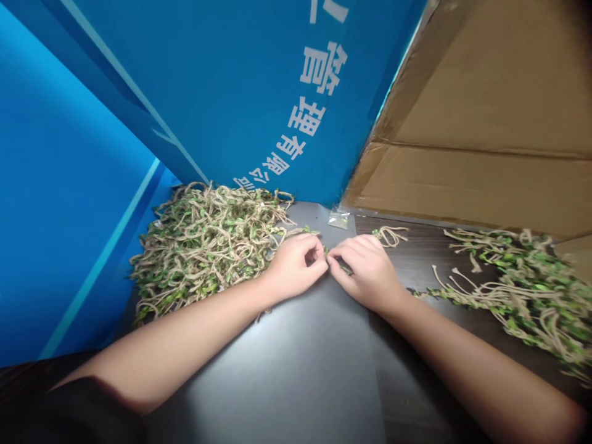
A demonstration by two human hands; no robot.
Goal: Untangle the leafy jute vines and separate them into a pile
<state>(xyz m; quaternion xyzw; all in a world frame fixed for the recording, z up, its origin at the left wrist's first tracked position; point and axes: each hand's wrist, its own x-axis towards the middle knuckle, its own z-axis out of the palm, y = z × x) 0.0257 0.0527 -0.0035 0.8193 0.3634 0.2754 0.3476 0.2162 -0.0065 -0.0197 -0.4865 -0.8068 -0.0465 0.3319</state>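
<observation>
My left hand and my right hand meet above the grey mat, fingertips pinched close together. Both are closed on a thin strand of leafy twine; only a small green bit of it shows between the fingers, and the rest is hidden by the hands. Just left of my left hand lies a big tangled heap of leafy twine pieces, beige cord with small green leaves. Beyond my right hand, a short loose twine piece rests on the dark tabletop.
A second pile of leafy twine spreads at the right. The grey mat covers part of the dark wood table. A small clear plastic bag lies at the back. A blue panel with white characters and a cardboard sheet stand behind.
</observation>
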